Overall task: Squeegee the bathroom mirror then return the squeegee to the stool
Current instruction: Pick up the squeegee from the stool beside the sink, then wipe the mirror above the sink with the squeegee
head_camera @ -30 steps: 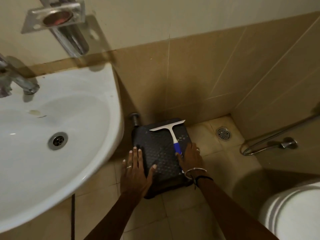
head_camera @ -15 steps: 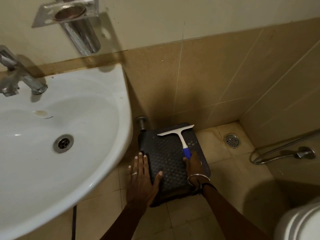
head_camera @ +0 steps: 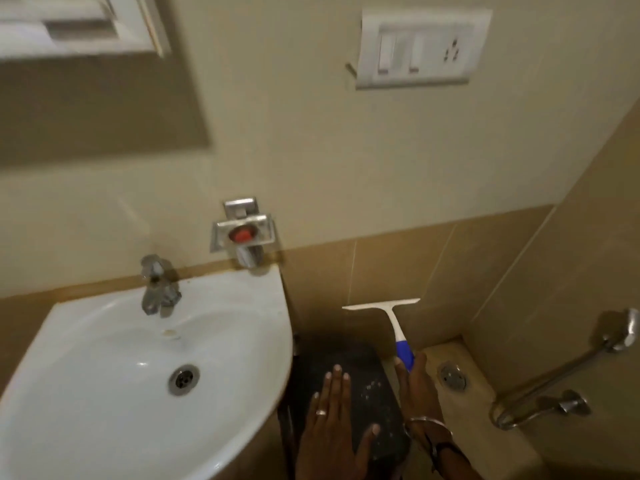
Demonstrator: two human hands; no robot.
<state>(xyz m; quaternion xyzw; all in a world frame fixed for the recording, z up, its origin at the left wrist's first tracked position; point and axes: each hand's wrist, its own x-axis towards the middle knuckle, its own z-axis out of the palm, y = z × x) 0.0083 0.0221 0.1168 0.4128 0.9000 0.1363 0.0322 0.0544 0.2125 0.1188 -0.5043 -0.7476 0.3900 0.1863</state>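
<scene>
My right hand [head_camera: 417, 393] grips the blue handle of a white squeegee [head_camera: 391, 313], which is lifted above the dark textured stool [head_camera: 349, 355] with its blade up near the tiled wall. My left hand [head_camera: 334, 427], wearing a ring, is flat with fingers spread over the stool's front part; whether it touches the stool I cannot tell. The mirror [head_camera: 97, 102] hangs on the wall at the upper left, above the basin, and its image is blurred.
A white basin [head_camera: 104, 393] with a chrome tap [head_camera: 157, 285] fills the lower left, close to the stool. A metal soap dish [head_camera: 242, 233] and a switch plate [head_camera: 422, 48] are on the wall. A floor drain [head_camera: 452, 375] and a hose sprayer [head_camera: 561, 382] lie right.
My right hand has lifted the squeegee off the stool and upward. The view has tilted up, bringing the mirror and switch plate into sight. My left hand stays over the stool.
</scene>
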